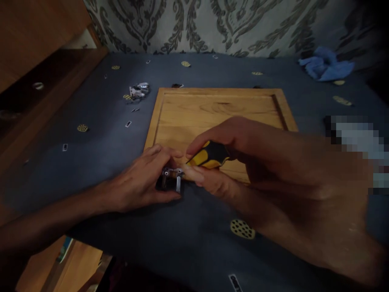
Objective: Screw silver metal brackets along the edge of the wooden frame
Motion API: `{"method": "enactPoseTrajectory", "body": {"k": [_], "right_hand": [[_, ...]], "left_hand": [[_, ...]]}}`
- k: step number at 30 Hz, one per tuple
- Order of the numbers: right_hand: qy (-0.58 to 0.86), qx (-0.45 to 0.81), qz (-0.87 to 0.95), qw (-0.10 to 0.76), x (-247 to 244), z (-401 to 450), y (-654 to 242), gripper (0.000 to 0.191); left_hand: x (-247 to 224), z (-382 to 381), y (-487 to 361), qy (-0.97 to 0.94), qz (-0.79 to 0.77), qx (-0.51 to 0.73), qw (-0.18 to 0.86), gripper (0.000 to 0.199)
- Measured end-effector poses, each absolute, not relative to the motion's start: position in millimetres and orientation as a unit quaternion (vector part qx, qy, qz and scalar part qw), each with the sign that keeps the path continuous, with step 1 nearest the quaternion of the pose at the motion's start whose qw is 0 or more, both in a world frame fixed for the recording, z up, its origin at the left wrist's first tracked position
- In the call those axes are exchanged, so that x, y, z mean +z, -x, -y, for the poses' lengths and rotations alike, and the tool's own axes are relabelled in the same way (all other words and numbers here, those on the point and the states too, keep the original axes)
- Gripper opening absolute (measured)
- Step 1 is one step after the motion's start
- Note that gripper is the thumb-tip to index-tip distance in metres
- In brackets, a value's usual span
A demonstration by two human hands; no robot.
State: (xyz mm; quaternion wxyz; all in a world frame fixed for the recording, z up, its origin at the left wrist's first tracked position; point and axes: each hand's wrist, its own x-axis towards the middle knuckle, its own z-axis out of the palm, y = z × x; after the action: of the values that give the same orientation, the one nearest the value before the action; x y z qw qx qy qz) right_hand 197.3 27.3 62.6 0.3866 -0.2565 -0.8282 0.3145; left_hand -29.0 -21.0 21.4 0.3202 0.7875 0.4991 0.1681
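Note:
A framed wooden cabinet door (194,121) lies flat on the dark blue, patterned tabletop. At its near edge sits a metal hinge (178,180) with screws showing. My left hand (148,176) steadies this hinge, fingers on the door side and thumb below along the hinge arm. In my right hand (243,162) is a screwdriver with a short yellow-and-black handle (212,155), gripped between thumb and fingers. It points left and down toward the hinge. The fingertips cover its tip, so contact with a screw cannot be made out.
Several metal hinges (139,90) are piled beyond the door's left corner, with small loose screws (135,110) nearby. A crumpled blue cloth (326,65) lies at the back right. Wooden furniture (45,40) borders the table on the left, and a patterned wall (206,24) stands behind.

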Motion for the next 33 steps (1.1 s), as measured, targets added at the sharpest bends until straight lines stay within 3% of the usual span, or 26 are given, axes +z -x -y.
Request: {"method": "enactPoseTrajectory", "body": {"k": [4, 14, 20, 33], "right_hand": [[0.354, 0.274, 0.752, 0.485, 75.4, -23.0, -199.8, 0.013], [0.325, 0.286, 0.789, 0.436, 68.9, -35.4, -196.6, 0.007], [0.352, 0.272, 0.808, 0.386, 67.8, -27.3, -200.3, 0.017], [0.327, 0.246, 0.816, 0.408, 60.1, -27.0, -196.9, 0.013]], "left_hand": [[16.0, 20.9, 31.2, -0.792, -0.498, 0.2, 0.292, 0.051], [10.4, 23.7, 37.0, -0.802, -0.49, 0.201, 0.275, 0.054], [9.3, 23.1, 37.2, -0.796, -0.499, 0.191, 0.286, 0.054], [12.1, 23.2, 35.3, -0.804, -0.495, 0.186, 0.273, 0.048]]}}
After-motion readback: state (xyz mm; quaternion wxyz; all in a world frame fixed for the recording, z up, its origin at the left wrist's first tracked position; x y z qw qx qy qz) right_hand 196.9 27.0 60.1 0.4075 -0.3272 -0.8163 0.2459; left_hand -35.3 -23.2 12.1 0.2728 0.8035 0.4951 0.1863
